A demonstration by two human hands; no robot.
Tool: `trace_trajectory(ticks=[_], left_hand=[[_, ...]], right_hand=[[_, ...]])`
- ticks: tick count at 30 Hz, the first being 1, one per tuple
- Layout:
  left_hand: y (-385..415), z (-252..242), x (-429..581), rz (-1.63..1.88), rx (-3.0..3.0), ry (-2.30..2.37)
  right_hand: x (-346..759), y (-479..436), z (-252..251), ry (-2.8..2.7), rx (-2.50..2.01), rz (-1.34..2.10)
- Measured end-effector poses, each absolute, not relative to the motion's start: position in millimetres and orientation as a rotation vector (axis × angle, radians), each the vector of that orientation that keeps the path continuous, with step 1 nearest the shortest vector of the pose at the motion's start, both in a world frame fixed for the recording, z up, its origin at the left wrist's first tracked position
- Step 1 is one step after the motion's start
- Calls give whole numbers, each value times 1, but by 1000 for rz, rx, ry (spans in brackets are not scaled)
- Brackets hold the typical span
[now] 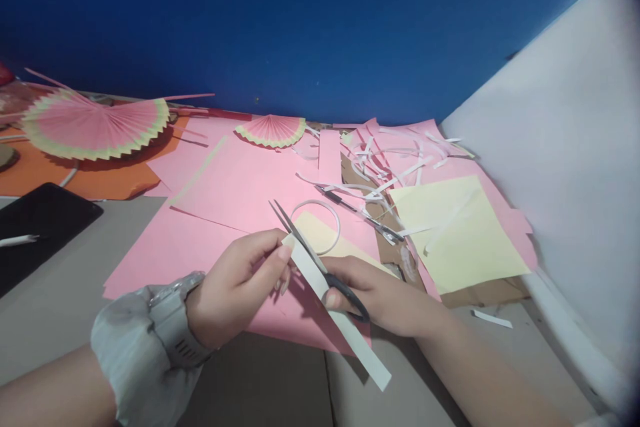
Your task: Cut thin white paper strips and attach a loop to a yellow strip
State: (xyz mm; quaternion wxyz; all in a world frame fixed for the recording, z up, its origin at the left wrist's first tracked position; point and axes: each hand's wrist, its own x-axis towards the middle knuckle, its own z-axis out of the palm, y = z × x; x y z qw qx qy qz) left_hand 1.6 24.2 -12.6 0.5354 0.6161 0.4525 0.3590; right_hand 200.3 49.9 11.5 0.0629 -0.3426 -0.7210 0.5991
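My left hand [250,280] pinches the upper end of a pale paper strip [345,330] between thumb and fingers. The strip slants down to the right, its lower end hanging free. My right hand [357,287] is closed round the black handles of the scissors [307,247]. Their blades point up and left, slightly apart at the tips, and lie along the strip's upper edge beside my left thumb. A thin curled white paper sliver [335,213] loops just behind the blades. Pink paper sheets [200,253] lie beneath both hands.
A pen [335,197] and a cutter-like tool [383,227] lie behind the scissors, near paper scraps [380,160]. A yellow sheet [465,233] rests on cardboard at right. Pleated pink fans [100,123] [273,130] stand at the back. A black phone-like slab [45,233] is at left.
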Motion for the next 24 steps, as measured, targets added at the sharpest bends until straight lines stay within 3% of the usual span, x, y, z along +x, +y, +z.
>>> trace_trajectory(ticks=[24], left_hand=[[24, -14, 3, 849, 1426, 1032]], right_hand=[[203, 49, 8, -2201, -1065, 1783]])
